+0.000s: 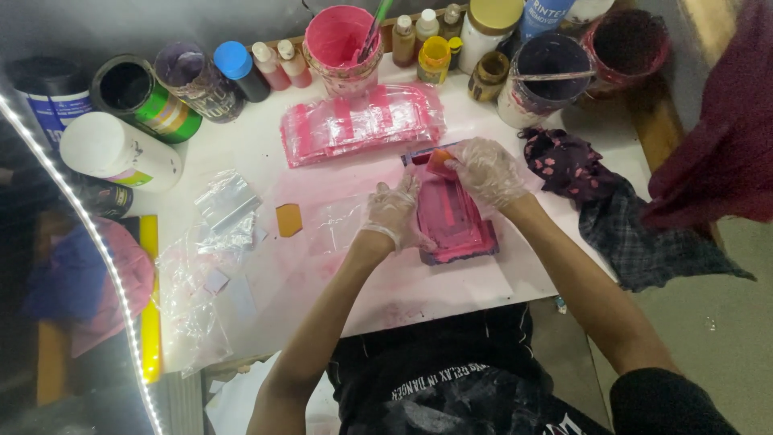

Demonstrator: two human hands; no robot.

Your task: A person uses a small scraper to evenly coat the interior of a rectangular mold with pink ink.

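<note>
- Pink-smeared printing frame (452, 217) lies flat on the white table (241, 145), near the middle, just in front of the person.
- Left hand (393, 213), in a thin clear glove, rests on the frame's left edge with its fingers curled loosely over the rim, pressing rather than pinching.
- Right hand (487, 171), also gloved, closes its fingers round a small orange scraper (440, 163) at the frame's far end.
- Risk, as I judge it: if the left hand eases off, the frame could slide under the scraper and smear the print below.
- Wet pink ink on the gloves could mark whatever they touch next, such as the stack of clear pink-striped bags (362, 122) lying just beyond the frame.
- An elbow swung right could catch the dark patterned rag (600, 193) and drag it towards the table edge.
- Far left: a white cylindrical can (121, 151) on its side, a green-banded tin (145, 97) with a dark open mouth, and a blue-labelled can (50, 97).
- Far middle: a pink tub (342, 44) with a stirrer in it, and small bottles with white, yellow and blue caps.
- Far right: a tub of purple ink (543, 76) and one of dark red (628, 44).
- Loose clear bags (205, 242) lie near left, beside a small orange card (289, 219).
</note>
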